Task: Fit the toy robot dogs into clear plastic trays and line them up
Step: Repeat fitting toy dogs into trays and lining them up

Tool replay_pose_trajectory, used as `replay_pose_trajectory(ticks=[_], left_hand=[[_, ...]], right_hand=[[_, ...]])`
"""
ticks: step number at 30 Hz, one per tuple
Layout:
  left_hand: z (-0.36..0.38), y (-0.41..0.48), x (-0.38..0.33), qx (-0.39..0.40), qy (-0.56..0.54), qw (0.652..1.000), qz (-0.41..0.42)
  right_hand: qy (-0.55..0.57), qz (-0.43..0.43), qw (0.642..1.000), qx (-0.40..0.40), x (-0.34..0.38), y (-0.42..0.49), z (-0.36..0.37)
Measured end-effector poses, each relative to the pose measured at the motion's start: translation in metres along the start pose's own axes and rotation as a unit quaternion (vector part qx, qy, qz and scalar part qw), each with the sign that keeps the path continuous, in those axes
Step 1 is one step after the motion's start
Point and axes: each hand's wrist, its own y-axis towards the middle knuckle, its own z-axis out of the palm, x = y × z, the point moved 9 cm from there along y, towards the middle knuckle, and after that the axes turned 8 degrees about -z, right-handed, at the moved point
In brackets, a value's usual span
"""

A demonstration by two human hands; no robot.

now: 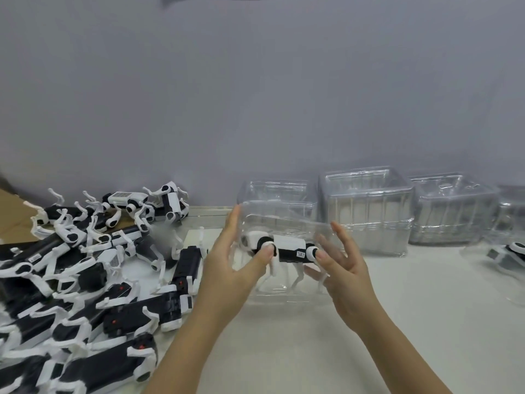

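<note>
A black-and-white toy robot dog (287,248) sits inside a clear plastic tray (284,220) standing on the table in the middle. My left hand (230,268) is at the tray's left side, fingers straight up along its wall, thumb pressing the dog's front shoulder. At the right side is my right hand (345,273), fingers spread and straight, with its thumb on the dog's rear joint. A large pile of loose toy dogs (85,280) covers the table's left part.
Stacks of empty clear trays (366,211) stand along the wall at the back right. Another dog in a tray (508,251) lies at the right edge. Brown cardboard (14,220) shows at the far left. A grey wall rises behind.
</note>
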Motion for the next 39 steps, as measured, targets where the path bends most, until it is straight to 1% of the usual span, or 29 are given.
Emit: replay_pose_trajectory(ticks=[2,3,4,5,6,7,9,10,11,13,15,17,18,19,20,21,23,24,26,29,30,32,33,36,37,39], left_hand=[[-0.013,-0.001,-0.027,0.026,-0.032,0.998,0.045],[-0.022,-0.001,-0.036,0.029,-0.088,0.993,0.069],[-0.031,0.0,-0.04,0.025,-0.163,0.983,0.081],[-0.037,0.001,-0.037,0.017,-0.215,0.973,0.081],[-0.038,0.002,-0.033,0.01,-0.228,0.971,0.073],[-0.034,0.001,-0.028,0.009,-0.194,0.979,0.061],[-0.008,-0.002,-0.017,0.067,-0.061,0.995,0.03],[0.007,-0.006,-0.012,0.103,-0.003,0.995,0.017],[0.017,-0.01,-0.009,0.119,0.035,0.992,0.012],[0.026,-0.014,-0.012,0.101,0.054,0.993,0.02],[0.028,-0.014,-0.019,0.078,0.06,0.994,0.039],[0.027,-0.016,-0.023,0.07,0.073,0.994,0.05],[0.026,-0.017,-0.025,0.06,0.082,0.993,0.056],[0.024,-0.018,-0.027,0.047,0.091,0.993,0.061],[0.022,-0.019,-0.029,0.032,0.097,0.993,0.065],[0.02,-0.02,-0.031,0.016,0.102,0.992,0.069],[0.014,-0.02,-0.034,-0.02,0.104,0.991,0.079],[0.01,-0.02,-0.035,-0.039,0.105,0.99,0.081],[0.001,-0.018,-0.034,-0.064,0.103,0.99,0.079],[-0.002,-0.016,-0.028,-0.068,0.098,0.991,0.056],[-0.002,-0.015,-0.025,-0.068,0.097,0.992,0.047],[-0.004,-0.01,-0.015,-0.069,0.081,0.994,0.016],[-0.004,-0.007,-0.009,-0.059,0.051,0.997,-0.003],[0.006,0.0,0.005,0.014,-0.084,0.995,-0.045],[0.009,0.001,0.01,0.034,-0.113,0.991,-0.061],[0.02,0.001,0.017,0.077,-0.15,0.982,-0.082]], right_hand=[[0.073,0.04,0.996,0.028,-0.005,0.0,0.003],[0.115,0.067,0.99,0.042,-0.007,-0.002,0.006],[0.161,0.1,0.981,0.05,-0.01,-0.005,0.01],[0.215,0.136,0.966,0.046,-0.017,-0.008,0.013],[0.261,0.167,0.95,0.04,-0.024,-0.011,0.018],[0.281,0.197,0.938,0.043,-0.031,-0.016,0.025],[0.282,0.238,0.923,0.105,-0.035,-0.032,0.05],[0.282,0.246,0.919,0.123,-0.036,-0.039,0.061],[0.275,0.243,0.924,0.112,-0.04,-0.043,0.063],[0.216,0.222,0.95,0.041,-0.051,-0.049,0.051],[0.215,0.221,0.951,0.035,-0.048,-0.057,0.056],[0.231,0.255,0.938,0.051,-0.054,-0.058,0.06],[0.256,0.266,0.925,0.095,-0.05,-0.06,0.072],[0.281,0.255,0.916,0.131,-0.041,-0.058,0.08],[0.286,0.234,0.917,0.15,-0.038,-0.055,0.082],[0.249,0.23,0.931,0.138,-0.038,-0.053,0.079],[0.181,0.237,0.944,0.138,-0.047,-0.045,0.066],[0.155,0.219,0.953,0.144,-0.047,-0.04,0.061],[0.125,0.176,0.967,0.133,-0.034,-0.029,0.053],[0.078,0.085,0.99,0.08,-0.002,-0.015,0.038],[0.065,0.053,0.993,0.08,0.012,-0.013,0.037],[0.026,0.007,0.994,0.107,0.033,-0.012,0.043],[-0.006,-0.002,0.993,0.12,0.037,-0.011,0.045],[-0.103,-0.04,0.983,0.144,0.051,-0.014,0.052],[-0.138,-0.053,0.976,0.16,0.053,-0.016,0.054],[-0.207,-0.081,0.95,0.218,0.056,-0.028,0.063]])
